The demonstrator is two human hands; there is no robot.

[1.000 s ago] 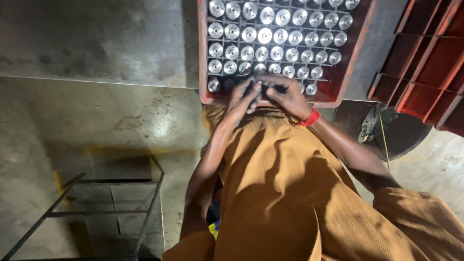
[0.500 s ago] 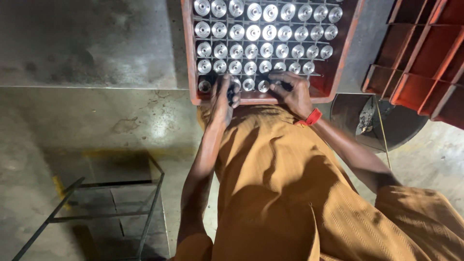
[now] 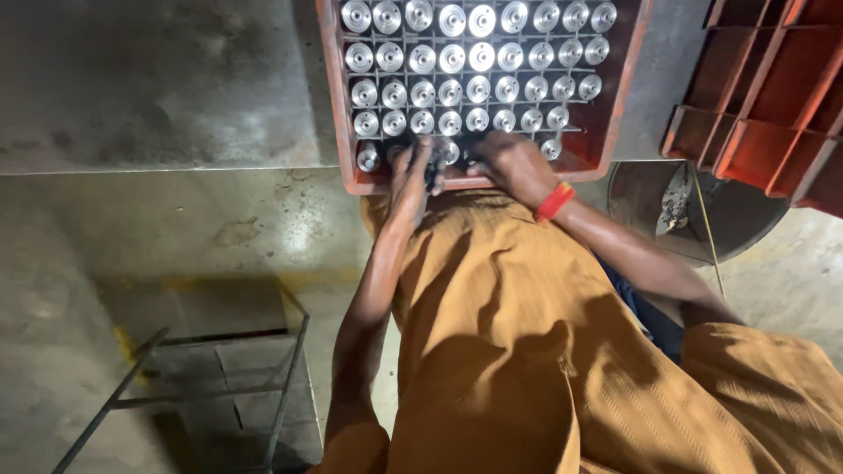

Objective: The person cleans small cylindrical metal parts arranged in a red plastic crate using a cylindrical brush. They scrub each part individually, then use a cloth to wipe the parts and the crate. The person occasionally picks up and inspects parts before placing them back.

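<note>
While I watched from the head view, a metal frame (image 3: 202, 386) stood low at the left on the floor (image 3: 176, 228). The left hand (image 3: 411, 175) was at the near edge of the red crate (image 3: 332, 88), curled around a dark part (image 3: 433, 175). Just beside it, the right hand (image 3: 514, 167), a red band (image 3: 555, 201) at its wrist, lay over the front row; what it gripped, I could not tell. Most cells held shiny metal parts (image 3: 465, 66) — I judged the crate nearly full, only front-row gaps left. Empty red crates (image 3: 773, 88) sat at the right.
</note>
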